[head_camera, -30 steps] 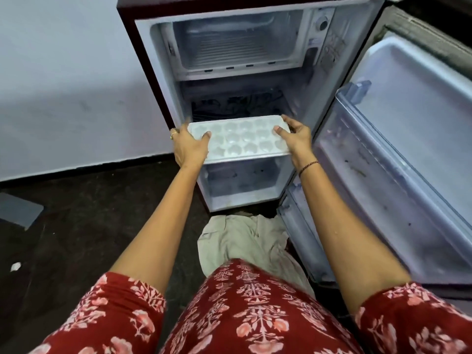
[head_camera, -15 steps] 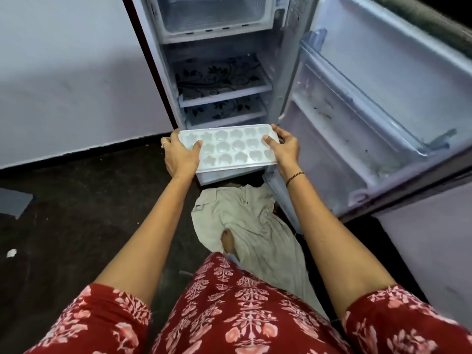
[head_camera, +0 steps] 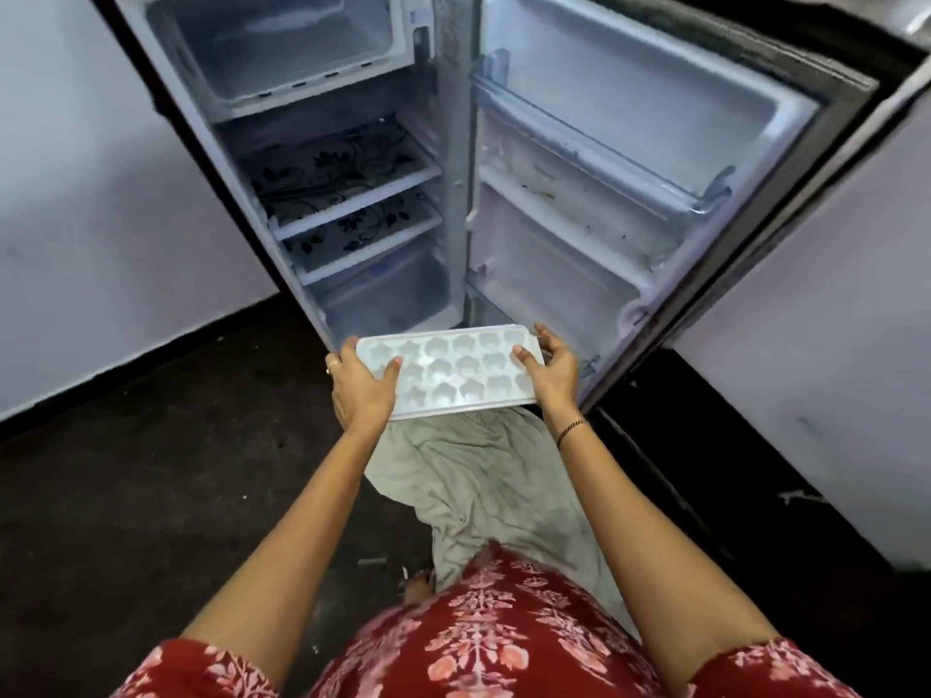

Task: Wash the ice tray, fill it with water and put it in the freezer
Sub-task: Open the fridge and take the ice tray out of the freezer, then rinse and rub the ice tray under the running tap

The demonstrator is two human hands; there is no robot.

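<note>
A white plastic ice tray with several shaped cups is held level in front of the open fridge, low near its base. My left hand grips the tray's left end, thumb over the rim. My right hand grips its right end the same way. The freezer compartment is at the top of the fridge, open and with nothing in it, well above the tray.
The fridge door stands open to the right with bare shelves. Inside are two shelves with floral mats and a bottom drawer. A pale cloth lies on the dark floor under the tray. A white wall is at left.
The tray and both hands have come away from the fridge interior and sit lower in view. The view has pulled back and up, showing the whole fridge.
</note>
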